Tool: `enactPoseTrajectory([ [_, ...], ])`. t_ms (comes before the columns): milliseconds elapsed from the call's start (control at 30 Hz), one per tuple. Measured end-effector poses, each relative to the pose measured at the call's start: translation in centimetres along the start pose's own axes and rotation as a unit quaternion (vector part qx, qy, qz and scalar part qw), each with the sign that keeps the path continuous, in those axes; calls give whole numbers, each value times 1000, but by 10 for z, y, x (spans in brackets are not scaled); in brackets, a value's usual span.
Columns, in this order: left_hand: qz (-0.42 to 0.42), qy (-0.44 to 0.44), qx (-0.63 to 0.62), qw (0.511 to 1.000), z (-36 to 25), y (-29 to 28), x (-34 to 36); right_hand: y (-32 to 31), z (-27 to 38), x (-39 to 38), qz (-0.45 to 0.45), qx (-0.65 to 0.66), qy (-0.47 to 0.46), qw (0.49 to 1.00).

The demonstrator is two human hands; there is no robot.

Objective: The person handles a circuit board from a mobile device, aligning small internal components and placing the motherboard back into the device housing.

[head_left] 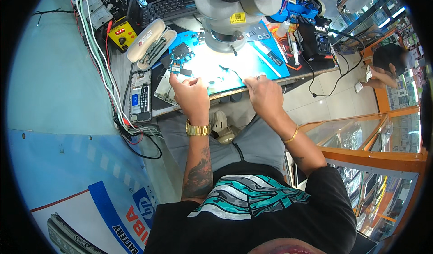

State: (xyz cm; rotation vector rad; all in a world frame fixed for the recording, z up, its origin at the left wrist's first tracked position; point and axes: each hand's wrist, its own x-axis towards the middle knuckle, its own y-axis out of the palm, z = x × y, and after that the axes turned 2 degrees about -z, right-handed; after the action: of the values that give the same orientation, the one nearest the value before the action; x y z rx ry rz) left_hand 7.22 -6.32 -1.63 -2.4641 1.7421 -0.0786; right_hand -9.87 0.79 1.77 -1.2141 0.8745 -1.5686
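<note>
My left hand is closed at the near left edge of the blue work mat. Its thumb and fingers pinch a small phone circuit board, dark with a bluish lower part, which tilts up beyond the fingertips. My right hand is closed round thin tweezers, whose dark tip reaches left into the bright light. Above the mat stands a grey microscope. Glare washes out the middle of the mat, so small parts there cannot be made out. A pale flat panel lies beside my left hand.
An opened phone lies at the table's left edge, near hanging cables. Behind it sits an open case with slim tools. A keyboard, yellow device and black box stand farther back. A person is at far right.
</note>
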Motion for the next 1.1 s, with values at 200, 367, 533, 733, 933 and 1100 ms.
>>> enactPoseTrajectory([
  [200,-8,21,44,999,0,0,2,6,-12,-10,-8,-29,-33,999],
  [367,0,10,41,999,-3,-1,5,3,-19,2,-32,5,-16,999],
  [533,3,17,-1,1000,4,0,4,4,-23,-8,-20,18,-43,999],
  [733,-30,1,-159,987,-9,1,-9,-11,-8,-2,-50,34,18,998],
  [933,-53,36,-154,986,-8,5,-14,1,-14,-12,-41,3,-48,998],
  [1100,-56,52,-189,979,-1,0,-18,0,-28,35,-50,-5,-7,999],
])
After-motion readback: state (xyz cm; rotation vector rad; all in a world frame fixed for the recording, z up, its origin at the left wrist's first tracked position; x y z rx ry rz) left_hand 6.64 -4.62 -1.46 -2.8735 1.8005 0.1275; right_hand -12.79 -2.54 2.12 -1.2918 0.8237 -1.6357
